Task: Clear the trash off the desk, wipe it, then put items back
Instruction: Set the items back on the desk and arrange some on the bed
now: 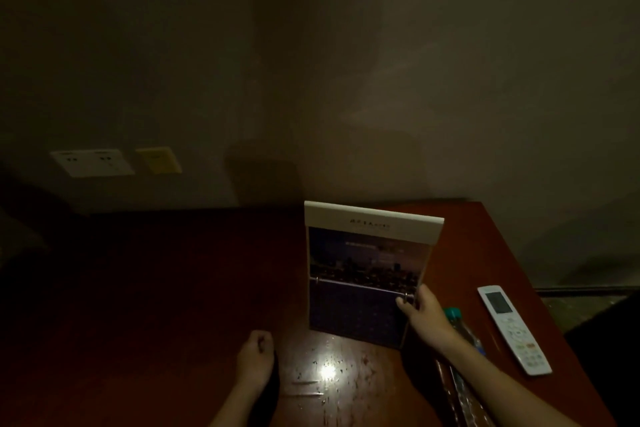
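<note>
The right hand (424,314) pinches the right edge of a ring-bound stand-up booklet (363,274), which stands upright on the surface (173,288), right of centre. The left hand (256,354) rests near the front edge with fingers curled; it is too dark to tell whether it holds anything. Droplets (332,374) glint on the near part, so wiping looks done and items are going back. Next, probably: settle the booklet steady and let go, then the bottle (460,326) and remote (512,329) on the right
</note>
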A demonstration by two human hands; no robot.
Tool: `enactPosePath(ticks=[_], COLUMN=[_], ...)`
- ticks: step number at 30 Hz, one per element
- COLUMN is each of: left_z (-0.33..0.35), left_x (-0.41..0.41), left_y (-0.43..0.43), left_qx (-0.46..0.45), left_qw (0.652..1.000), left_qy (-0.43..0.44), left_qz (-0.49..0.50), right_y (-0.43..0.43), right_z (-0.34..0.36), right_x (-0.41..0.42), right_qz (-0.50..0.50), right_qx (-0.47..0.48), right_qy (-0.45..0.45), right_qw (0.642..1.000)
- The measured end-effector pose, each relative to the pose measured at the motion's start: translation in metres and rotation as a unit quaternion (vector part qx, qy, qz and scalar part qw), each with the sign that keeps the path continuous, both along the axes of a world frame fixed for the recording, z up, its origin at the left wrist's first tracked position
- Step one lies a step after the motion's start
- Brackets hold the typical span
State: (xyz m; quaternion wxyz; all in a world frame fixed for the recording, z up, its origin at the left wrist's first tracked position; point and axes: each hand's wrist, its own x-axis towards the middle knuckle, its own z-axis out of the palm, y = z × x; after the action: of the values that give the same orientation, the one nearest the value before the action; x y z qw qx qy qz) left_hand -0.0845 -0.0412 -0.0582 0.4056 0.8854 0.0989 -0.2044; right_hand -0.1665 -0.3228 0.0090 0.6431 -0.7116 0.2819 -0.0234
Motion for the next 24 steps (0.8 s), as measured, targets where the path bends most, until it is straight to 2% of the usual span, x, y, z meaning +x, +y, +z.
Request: enactPosePath(ticks=[12,17,24], left_z=[0.003,0.001,-0.004], left_x=[0.008,0.035,0.066], left_y=[0.013,0.014,0.0], left_qx=[0.01,0.049,0.03], left_qw=[1.0,0.999,1.0], left_qy=[0.002,0.01,-0.002], left_qz=[0.013,-0.007,0.001], right_y=[0.007,-0.012,-0.024], right_z=[-0.003,0.004,0.016], right_x=[0.074,0.113,0.151], right_qz=[0.026,0.032,0.065], right_qx=[-0.066,-0.077,-0.096], right_qy=[-0.023,-0.031,-0.047], right_qw=[0.997,0.996,0.992])
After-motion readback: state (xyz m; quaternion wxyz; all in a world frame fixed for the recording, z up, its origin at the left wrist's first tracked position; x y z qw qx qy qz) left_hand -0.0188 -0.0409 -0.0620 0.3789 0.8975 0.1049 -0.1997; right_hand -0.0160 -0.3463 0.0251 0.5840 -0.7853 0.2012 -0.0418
